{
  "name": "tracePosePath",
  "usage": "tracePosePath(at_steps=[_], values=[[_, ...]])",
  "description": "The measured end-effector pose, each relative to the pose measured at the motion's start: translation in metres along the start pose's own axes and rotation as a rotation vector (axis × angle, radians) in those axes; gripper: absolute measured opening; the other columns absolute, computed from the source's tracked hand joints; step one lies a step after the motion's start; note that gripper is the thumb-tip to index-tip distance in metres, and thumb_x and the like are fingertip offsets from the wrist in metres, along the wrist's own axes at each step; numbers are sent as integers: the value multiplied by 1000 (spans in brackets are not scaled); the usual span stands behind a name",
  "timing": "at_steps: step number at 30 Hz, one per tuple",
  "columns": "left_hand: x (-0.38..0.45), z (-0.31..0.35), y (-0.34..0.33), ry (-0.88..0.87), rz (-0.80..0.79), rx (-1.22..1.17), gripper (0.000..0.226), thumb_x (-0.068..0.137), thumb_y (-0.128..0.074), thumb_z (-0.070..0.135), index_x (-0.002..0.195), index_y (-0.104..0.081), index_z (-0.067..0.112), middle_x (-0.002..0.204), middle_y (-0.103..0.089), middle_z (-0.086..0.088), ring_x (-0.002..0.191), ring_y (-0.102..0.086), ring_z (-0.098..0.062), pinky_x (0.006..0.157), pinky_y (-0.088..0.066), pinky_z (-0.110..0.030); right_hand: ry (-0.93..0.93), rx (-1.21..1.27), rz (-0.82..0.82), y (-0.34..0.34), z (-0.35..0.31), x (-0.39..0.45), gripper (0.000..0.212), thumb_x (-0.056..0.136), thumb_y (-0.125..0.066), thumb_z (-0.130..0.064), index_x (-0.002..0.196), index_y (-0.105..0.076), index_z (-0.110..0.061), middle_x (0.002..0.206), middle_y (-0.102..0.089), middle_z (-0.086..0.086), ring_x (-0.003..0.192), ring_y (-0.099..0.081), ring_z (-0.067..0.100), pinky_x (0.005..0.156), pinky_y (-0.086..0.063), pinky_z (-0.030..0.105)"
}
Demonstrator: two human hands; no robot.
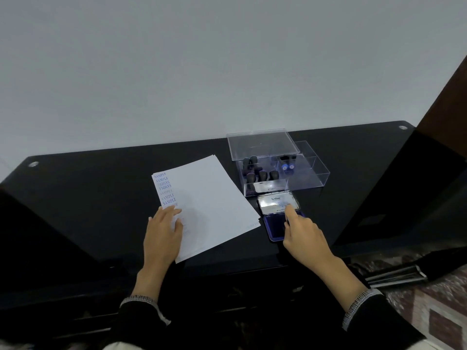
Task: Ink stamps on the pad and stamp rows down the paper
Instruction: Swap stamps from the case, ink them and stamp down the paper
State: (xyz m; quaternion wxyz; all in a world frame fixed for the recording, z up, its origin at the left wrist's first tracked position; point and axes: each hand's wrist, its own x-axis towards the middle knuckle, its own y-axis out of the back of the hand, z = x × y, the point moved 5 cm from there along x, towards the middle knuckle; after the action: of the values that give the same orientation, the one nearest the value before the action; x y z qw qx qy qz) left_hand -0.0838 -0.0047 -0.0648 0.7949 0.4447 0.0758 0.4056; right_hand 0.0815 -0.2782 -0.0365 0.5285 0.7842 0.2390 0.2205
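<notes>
Two bare hands over a black glossy bench set against a pale wall

Paper: small stack of white sheets, skewed, at mid-bench; a column of blue "SAMPLE" imprints runs down its left edge, some faint or inverted

Left hand: lies flat on the paper's near left edge, fingers straight and slightly spread, tips just below the last imprint

Ink pad: blue, lid tilted open with a silver label, just right of the paper's near right corner

Right hand: over the ink pad, fingers curled downward onto a dark object at the pad; the object is mostly hidden, so whether it is a stamp cannot be told

Clear box: behind the ink pad, towards the far edge; holds several dark-handled stamps, its clear lid raised at the back

Second clear tray: touching the box on its right; two blue-faced round stamps in its left part

Dark sleeves with pale patterned cuffs on both forearms
</notes>
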Motion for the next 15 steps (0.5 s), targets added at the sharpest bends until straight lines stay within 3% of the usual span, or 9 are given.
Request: tracePosePath(at_steps=[4, 11, 15], values=[[-3, -16, 6, 12, 3, 10, 32, 96, -49, 18, 128, -57, 17, 143, -47, 3, 143, -24, -13, 118, -8, -36, -19, 68, -20, 2, 2, 4, 17, 92, -46, -10, 89, -31, -18, 67, -45, -3, 55, -43, 17, 43, -26, 26], [-9, -26, 8, -16, -19, 30, 33, 97, -51, 22, 129, -57, 18, 143, -47, 4, 143, -23, -14, 118, -8, -38, -6, 21, -1, -1, 1, 1, 15, 92, -46, -9, 97, -35, -17, 74, -55, 2, 63, -55, 22, 49, -41, 32], [-8, -28, 11, -46, -39, 56, 34, 96, -52, 26, 130, -57, 19, 143, -47, 5, 143, -24, -15, 117, -8, -39, -7, 86, -7, -2, 6, 4, 17, 91, -48, -10, 92, -33, -19, 71, -51, -1, 60, -50, 19, 46, -33, 28]])
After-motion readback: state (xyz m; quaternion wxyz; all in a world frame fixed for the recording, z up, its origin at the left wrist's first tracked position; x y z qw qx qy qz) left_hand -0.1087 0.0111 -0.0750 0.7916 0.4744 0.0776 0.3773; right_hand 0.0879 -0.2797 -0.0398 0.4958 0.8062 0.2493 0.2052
